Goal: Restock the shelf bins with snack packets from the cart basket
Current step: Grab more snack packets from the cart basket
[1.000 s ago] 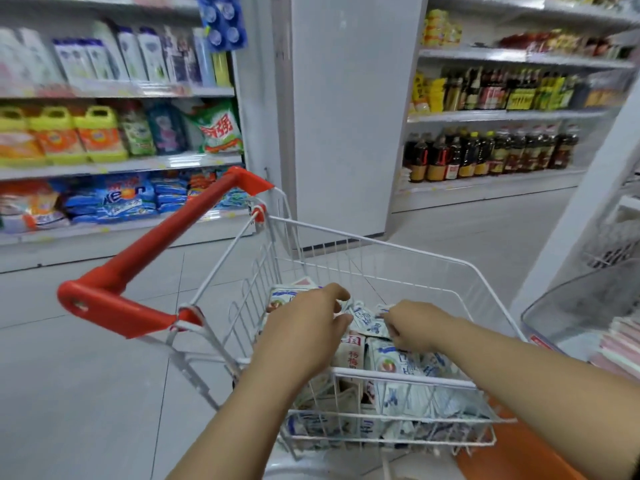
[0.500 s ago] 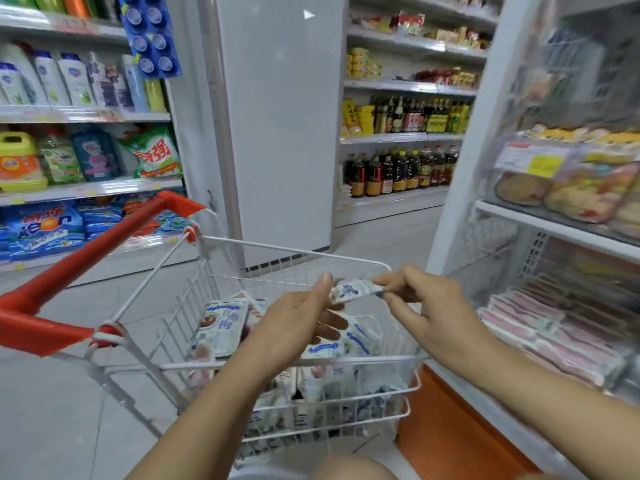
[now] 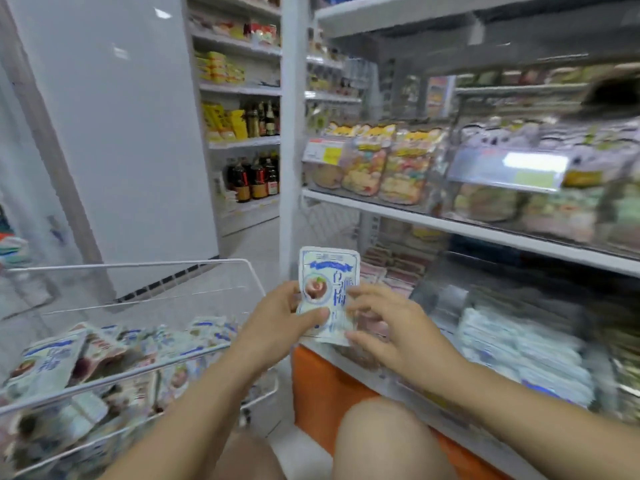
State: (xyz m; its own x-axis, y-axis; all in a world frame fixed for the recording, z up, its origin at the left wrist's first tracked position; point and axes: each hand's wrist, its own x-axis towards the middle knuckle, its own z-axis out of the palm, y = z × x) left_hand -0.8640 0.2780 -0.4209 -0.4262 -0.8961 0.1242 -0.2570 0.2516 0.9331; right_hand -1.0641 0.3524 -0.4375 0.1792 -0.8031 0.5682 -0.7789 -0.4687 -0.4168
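Fingers (image 3: 317, 313) of left hand (image 3: 277, 318) pinch lower left of upright snack packet (image 3: 329, 270).

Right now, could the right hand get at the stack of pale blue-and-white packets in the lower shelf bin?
Probably yes. The right hand sits just left of the stack of pale blue-and-white packets, with nothing visible between them, though blur hides detail there.

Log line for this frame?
left hand: holds snack packet upright | right hand: touches packet edge | cart basket: packets inside
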